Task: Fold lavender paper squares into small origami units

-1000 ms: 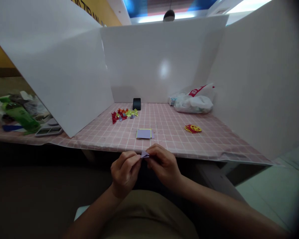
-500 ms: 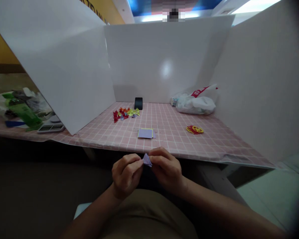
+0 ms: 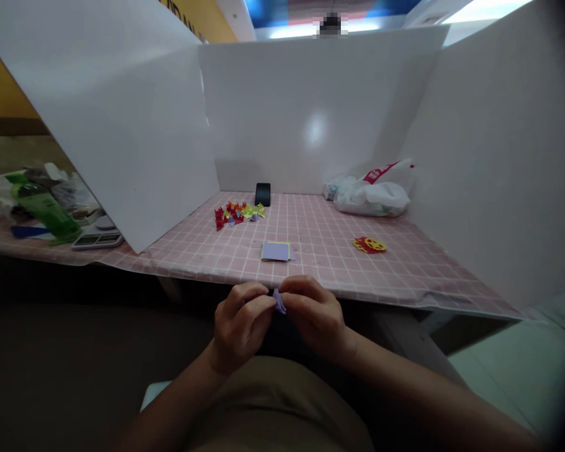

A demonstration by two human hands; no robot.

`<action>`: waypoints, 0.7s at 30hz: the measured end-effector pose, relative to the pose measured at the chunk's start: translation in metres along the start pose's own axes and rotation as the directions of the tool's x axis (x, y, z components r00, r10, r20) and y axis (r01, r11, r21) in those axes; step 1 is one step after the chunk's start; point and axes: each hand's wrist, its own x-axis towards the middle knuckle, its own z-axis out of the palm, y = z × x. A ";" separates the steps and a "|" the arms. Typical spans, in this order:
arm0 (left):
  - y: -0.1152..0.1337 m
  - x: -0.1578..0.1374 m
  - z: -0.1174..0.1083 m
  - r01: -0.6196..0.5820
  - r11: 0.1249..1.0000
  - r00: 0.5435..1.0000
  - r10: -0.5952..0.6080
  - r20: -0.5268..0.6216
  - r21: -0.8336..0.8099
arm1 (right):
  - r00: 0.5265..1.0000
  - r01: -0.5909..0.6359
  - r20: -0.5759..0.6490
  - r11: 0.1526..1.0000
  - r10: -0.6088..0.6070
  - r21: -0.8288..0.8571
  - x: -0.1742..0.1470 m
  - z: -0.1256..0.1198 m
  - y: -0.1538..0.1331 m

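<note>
A small folded purple paper piece is pinched between my two hands, just in front of the table's near edge. My left hand grips its left side between thumb and fingers. From the right, my right hand holds the other side, its fingers closed and covering part of the folds. Straight ahead on the table lies a stack of square paper sheets, purple on top with yellow showing at the edges. Farther back is a cluster of small folded paper pieces in red, orange, yellow and purple.
White panels wall the pink checked table. A dark phone-like object leans at the back. A plastic bag and red-and-yellow cut-out shapes are on the right. Outside the left panel are a green bottle and a scale.
My left fingers have shifted slightly right and now cover more of the purple paper. My right hand stays nearly in place.
</note>
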 end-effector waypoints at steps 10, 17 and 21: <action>-0.003 0.007 -0.001 0.027 1.000 0.997 -0.026 0.074 -0.005 | 0.999 -0.003 0.046 0.999 0.005 -0.034 -0.003 0.000 0.005; -0.002 0.007 -0.002 0.051 0.998 0.997 -0.048 0.066 -0.032 | 0.999 0.029 0.015 0.999 -0.029 -0.012 -0.001 0.001 0.003; 0.000 0.009 -0.003 0.064 0.989 0.993 -0.050 0.105 -0.131 | 0.999 0.039 0.024 0.999 -0.039 0.008 0.001 0.001 0.002</action>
